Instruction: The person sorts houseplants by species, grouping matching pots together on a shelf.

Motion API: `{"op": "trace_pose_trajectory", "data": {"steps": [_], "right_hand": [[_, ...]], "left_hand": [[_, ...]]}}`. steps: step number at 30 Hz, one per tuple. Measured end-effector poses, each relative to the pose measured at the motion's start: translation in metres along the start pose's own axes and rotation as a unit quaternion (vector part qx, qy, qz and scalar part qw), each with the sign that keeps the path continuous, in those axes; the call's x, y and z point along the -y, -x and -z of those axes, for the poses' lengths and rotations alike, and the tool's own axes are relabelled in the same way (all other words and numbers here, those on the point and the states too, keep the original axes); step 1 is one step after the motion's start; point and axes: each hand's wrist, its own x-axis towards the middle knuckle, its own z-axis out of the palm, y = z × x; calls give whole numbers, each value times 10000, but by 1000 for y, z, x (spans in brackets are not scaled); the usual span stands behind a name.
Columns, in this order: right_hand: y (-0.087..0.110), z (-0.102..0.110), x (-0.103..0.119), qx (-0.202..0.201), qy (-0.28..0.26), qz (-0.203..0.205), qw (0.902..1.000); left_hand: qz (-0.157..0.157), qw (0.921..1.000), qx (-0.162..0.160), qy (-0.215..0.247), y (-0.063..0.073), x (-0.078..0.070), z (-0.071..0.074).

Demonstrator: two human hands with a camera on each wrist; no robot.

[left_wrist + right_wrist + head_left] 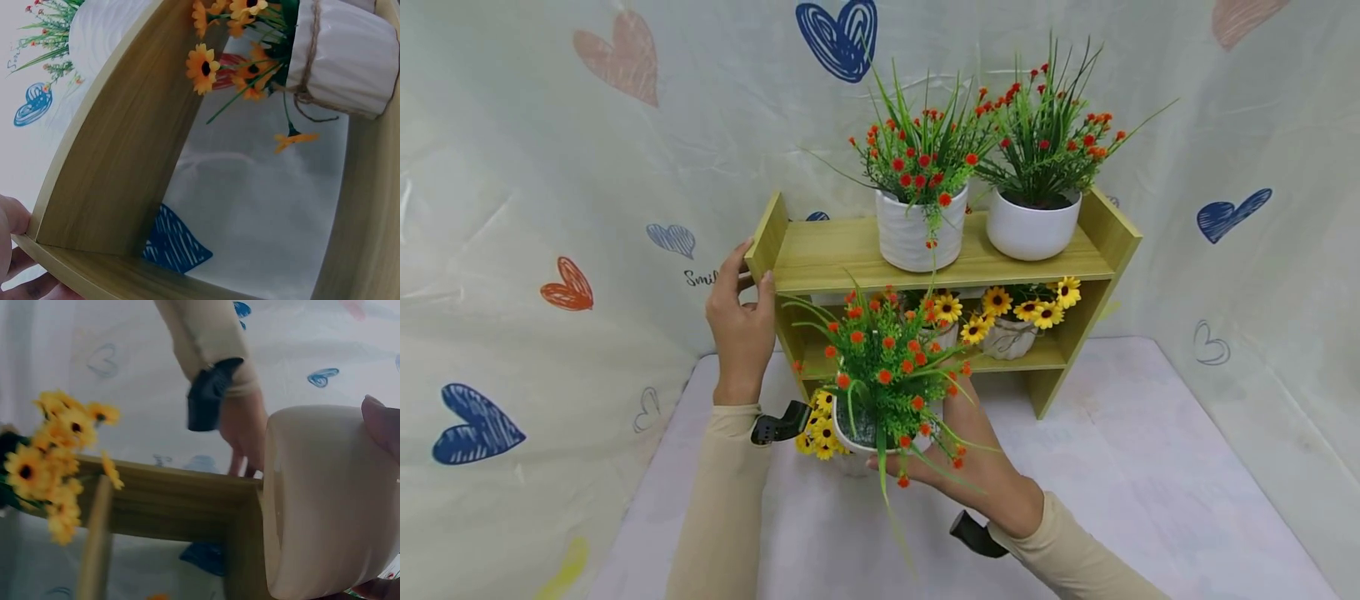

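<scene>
My left hand (741,325) grips the upper left corner of a wooden two-tier shelf (831,250), thumb on one side of the side panel and fingers on the other. In front of the shelf, my right hand (973,450) holds a potted plant (883,375) with orange-red flowers and long grass blades. Its smooth white pot (331,500) fills the right part of the right wrist view, tilted, with fingers around it. The plant overlaps the lower tier in the head view and hides part of it.
On the top board stand a ribbed white pot (921,233) and a rounded white pot (1033,229), both with red flowers. Sunflower pots (1009,340) sit on the lower tier. Another bunch of sunflowers (822,429) stands on the table (1105,492), partly behind the held plant.
</scene>
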Motion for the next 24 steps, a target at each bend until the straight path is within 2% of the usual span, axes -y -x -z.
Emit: {"op": "trace_pose_trajectory", "data": {"steps": [1, 2, 3, 5, 8, 10, 13, 19, 24], "right_hand": [[-7, 0, 3, -390, 1119, 224, 9927], [-15, 1, 6, -604, 1802, 425, 9809], [-22, 0, 10, -911, 2458, 603, 9631], [-35, 2, 12, -905, 2433, 1022, 9603], [-53, 4, 14, -983, 2760, 1382, 9461], [-63, 3, 16, -1097, 3079, 1455, 9338], [-78, 0, 21, -1297, 3444, 1297, 9207], [-109, -9, 29, -1515, 3646, 912, 9142], [-135, -13, 31, -1554, 3683, 939, 9118]], "left_hand": [[-1, 10000, -2, -4, 0, 0, 0], [-1, 10000, -1, -5, 0, 1, 0], [1, 10000, -5, -5, 0, 1, 0], [-8, 10000, -14, 20, 0, 2, -1], [-3, 10000, -20, 32, 0, 3, -1], [-7, 10000, -24, 25, -1, 4, -1], [3, 10000, -38, 78, 0, 3, -1], [-43, 10000, -32, 3, 0, 2, 0], [-109, 9999, -15, -47, 0, 4, 0]]}}
